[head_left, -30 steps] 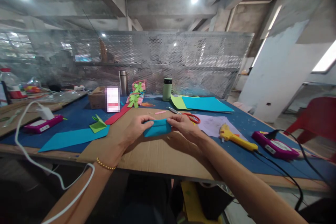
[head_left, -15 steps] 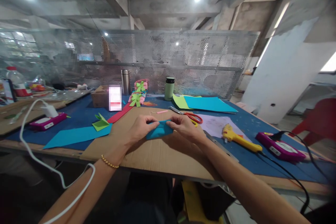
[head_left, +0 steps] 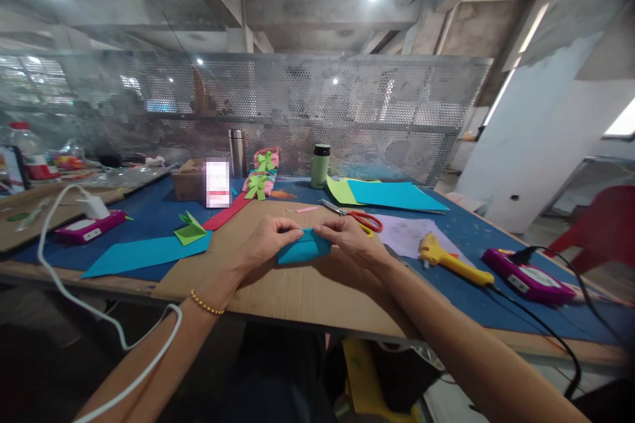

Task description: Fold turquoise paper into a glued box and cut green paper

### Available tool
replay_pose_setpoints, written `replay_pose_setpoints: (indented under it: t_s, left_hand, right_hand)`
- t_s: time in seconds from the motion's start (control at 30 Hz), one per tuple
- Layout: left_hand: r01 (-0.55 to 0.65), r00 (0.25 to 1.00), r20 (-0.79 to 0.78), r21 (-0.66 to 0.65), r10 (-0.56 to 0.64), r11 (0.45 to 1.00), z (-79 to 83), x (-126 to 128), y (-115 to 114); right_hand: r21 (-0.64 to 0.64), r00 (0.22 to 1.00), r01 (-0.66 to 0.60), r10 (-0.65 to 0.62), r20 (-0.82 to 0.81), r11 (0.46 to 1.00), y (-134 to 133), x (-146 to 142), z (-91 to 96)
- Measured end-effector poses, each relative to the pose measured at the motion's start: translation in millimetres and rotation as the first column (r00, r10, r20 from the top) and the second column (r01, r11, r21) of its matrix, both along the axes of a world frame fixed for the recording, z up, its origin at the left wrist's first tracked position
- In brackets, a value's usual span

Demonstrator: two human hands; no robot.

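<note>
A small folded piece of blue paper is held just over the brown cardboard. My left hand pinches its upper left edge between thumb and fingers. On the upper right edge, my right hand grips the same paper, thumb against fingertips. The two thumbs are close together along the top fold. Beyond my right hand lie scissors with red and yellow handles. A thin pink strip rests on the cardboard behind the hands.
To the right are a yellow glue gun, a purple power strip and a lilac sheet. Blue sheets and a green bottle stand behind. Leftward lie a blue strip, folded green paper and a white cable.
The blue paper has tilted slightly, showing a little more of its front face towards the right. Both hands keep their pinch, with only small finger shifts.
</note>
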State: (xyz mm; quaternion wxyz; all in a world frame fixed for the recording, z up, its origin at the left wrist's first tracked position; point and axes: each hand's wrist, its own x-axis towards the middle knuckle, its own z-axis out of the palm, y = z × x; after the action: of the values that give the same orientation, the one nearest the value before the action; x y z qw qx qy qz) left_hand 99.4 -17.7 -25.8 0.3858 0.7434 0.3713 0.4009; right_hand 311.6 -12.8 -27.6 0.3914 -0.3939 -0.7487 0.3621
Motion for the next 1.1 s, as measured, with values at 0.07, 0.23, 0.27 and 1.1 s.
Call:
replay_pose_setpoints:
  t_s: [0.07, 0.23, 0.27, 1.1]
  left_hand:
    - [-0.033, 0.999, 0.024, -0.028, 0.033, 0.999, 4.2, 0, -4]
    - [-0.119, 0.993, 0.005, -0.04, 0.119, 0.992, 14.3, -2, -12]
    - [-0.119, 0.993, 0.016, -0.035, 0.119, 0.992, 13.8, -2, -11]
    - [0.026, 0.952, 0.305, -0.126, 0.014, 0.992, -4.6, -1, 10]
  right_hand:
    - [0.033, 1.0, 0.026, -0.026, -0.014, 0.999, 4, 1, -2.0]
    - [0.089, 0.994, 0.11, -0.111, 0.011, 0.99, 7, 5, -2.5]
    - [0.09, 0.994, 0.111, -0.112, 0.013, 0.99, 7, 6, -2.2]
    - [0.039, 0.974, 0.185, -0.178, -0.144, 0.982, 14, 11, -6.5]
